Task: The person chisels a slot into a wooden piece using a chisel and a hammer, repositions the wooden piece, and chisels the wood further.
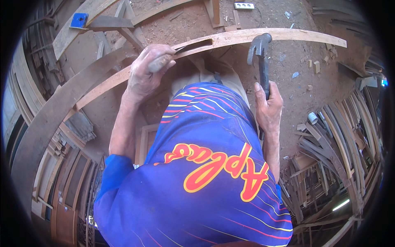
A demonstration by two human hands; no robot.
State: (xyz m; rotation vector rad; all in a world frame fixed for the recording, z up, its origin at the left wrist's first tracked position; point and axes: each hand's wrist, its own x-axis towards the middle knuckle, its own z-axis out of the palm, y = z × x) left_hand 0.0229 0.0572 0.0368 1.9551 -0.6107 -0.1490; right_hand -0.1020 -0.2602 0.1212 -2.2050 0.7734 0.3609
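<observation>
My left hand [142,74] is closed around a chisel by its pale, rounded handle [161,63]. The chisel's dark blade slants toward a long slot [201,44] cut in a curved wooden piece [296,35], but where its tip meets the wood is hard to make out. Wrapped round the dark shaft of a claw hammer [263,66], my right hand [269,105] is on the near side of the piece. The hammer's head [260,44] is raised at the top, apart from the chisel, and overlaps the wood in view.
A wide, dark curved board [53,111] sweeps down the left side. Wooden frame parts [111,24] with a blue block [79,20] lie at the upper left. A white power strip [244,5] rests on the dirt floor. Stacked wood strips [341,136] and a white cup [313,118] are at right.
</observation>
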